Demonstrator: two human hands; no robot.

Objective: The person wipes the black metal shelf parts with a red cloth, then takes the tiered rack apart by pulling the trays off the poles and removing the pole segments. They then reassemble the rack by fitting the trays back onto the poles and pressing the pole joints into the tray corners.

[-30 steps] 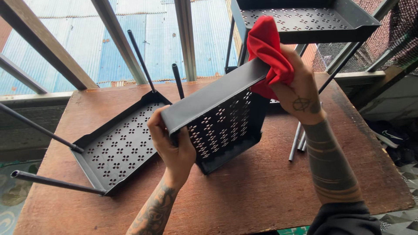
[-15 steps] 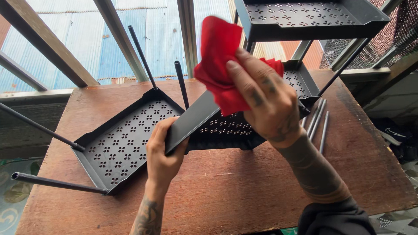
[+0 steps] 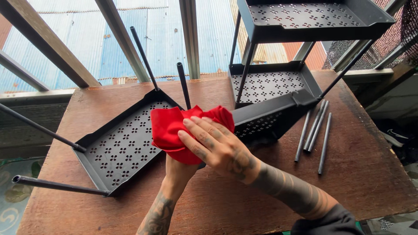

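My right hand (image 3: 217, 146) presses a crumpled red cloth (image 3: 174, 126) against the near end of a black perforated metal tray (image 3: 270, 115) that lies on its side on the wooden table (image 3: 244, 204). My left hand (image 3: 178, 172) is mostly hidden under the cloth and the right hand; it grips the tray's near end from below. The tray's far end rests by a black shelf rack (image 3: 270, 82).
A second perforated tray (image 3: 124, 143) with four rods fitted at its corners lies at the left. Three loose black rods (image 3: 315, 135) lie at the right. The rack's upper shelf (image 3: 309, 17) stands at the back right. Slanted window bars (image 3: 122, 39) run behind the table.
The tray has come down from a raised tilt to lie low on the table. My right hand with the red cloth has moved left and down onto the tray's near end.
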